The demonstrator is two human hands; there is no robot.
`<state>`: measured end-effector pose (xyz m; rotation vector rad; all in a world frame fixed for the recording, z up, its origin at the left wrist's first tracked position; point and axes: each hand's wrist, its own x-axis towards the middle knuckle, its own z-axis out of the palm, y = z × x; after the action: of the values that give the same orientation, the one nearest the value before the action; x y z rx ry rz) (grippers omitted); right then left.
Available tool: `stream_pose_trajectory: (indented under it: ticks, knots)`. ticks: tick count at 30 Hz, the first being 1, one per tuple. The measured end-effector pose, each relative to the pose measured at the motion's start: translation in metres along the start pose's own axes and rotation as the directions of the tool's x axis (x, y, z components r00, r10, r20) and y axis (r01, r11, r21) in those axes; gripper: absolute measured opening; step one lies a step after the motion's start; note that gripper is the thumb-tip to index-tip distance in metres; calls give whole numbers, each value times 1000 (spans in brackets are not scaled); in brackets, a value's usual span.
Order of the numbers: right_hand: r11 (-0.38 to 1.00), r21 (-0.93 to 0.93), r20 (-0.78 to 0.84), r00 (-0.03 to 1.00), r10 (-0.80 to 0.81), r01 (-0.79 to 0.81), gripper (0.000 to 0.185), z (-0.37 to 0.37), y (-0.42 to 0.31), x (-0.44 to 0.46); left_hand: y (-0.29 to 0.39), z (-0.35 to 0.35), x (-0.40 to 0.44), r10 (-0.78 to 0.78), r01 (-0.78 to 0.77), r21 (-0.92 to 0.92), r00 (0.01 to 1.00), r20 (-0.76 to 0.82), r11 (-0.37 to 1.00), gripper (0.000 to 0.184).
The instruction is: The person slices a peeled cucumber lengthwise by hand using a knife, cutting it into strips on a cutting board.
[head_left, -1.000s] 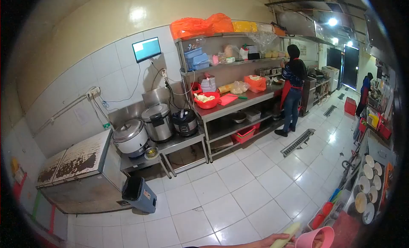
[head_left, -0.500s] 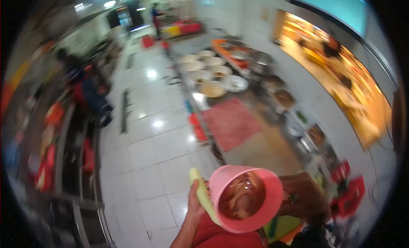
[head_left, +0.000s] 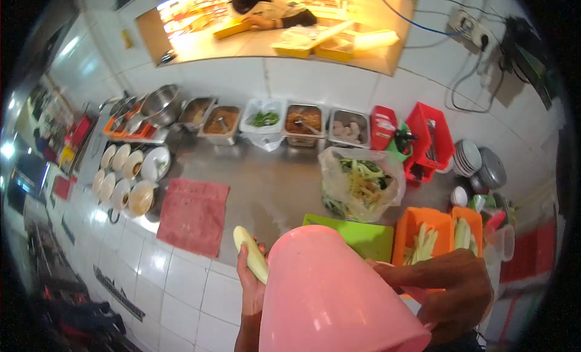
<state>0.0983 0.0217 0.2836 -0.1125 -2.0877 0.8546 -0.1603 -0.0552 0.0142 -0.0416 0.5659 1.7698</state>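
My left hand (head_left: 250,286) is wrapped around a pale green, peeled-looking cucumber (head_left: 249,250), which points up and left. The cucumber's lower end disappears behind a large pink plastic jug (head_left: 330,291). My right hand (head_left: 451,291) grips the jug from the right, apparently at its handle. The jug is close to the camera with its outer wall facing me, so its inside is hidden. Just beyond it lies a green cutting board (head_left: 357,236) on the steel counter (head_left: 266,195). To the right, orange bins hold pale cut vegetables (head_left: 425,242).
Leafy vegetables fill a clear plastic bag (head_left: 361,189). A pink cloth (head_left: 192,216) lies left, beside several bowls (head_left: 142,198). Metal food pans (head_left: 304,122) and red baskets (head_left: 431,140) line the wall. Through the serving window a person (head_left: 272,10) is visible.
My view has swung right, from the aisle to the counter. The jug has tipped so its opening, earlier showing liquid inside, no longer faces me. Both hands keep their holds.
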Motion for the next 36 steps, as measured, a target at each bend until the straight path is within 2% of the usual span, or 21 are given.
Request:
stream_pose_trajectory:
  ticks: [3,4,5,6,8,9,19,36]
  knots:
    - [1000,-6,-37,999,13,-14,37,-20,-16,-3,-11,8,15,-58,59,13,997,-42,998,34]
    - [981,-4,63,979,192,-193,31,-33,-28,-2,-16,14,18,-77,77,20,996,-37,997,34]
    - [930,-14,163,917,364,-366,28,-43,-37,-3,-20,22,20,-86,87,24,995,-45,996,34]
    - [925,-17,152,913,378,-380,28,-52,-41,-4,-24,29,21,-96,97,27,994,-59,995,34]
    - [924,-269,190,925,329,-273,37,-64,-46,-11,-38,35,26,-119,121,37,991,-55,992,34]
    - [921,-276,182,926,331,-275,37,-73,-41,-17,-42,34,26,-124,126,43,991,-50,991,35]
    - [922,-226,177,918,355,-313,34,-111,-31,-41,-70,37,22,-125,130,94,990,-59,987,39]
    - [929,-119,214,905,368,-350,30,-135,-4,-60,-81,42,20,-81,95,157,993,-89,983,46]
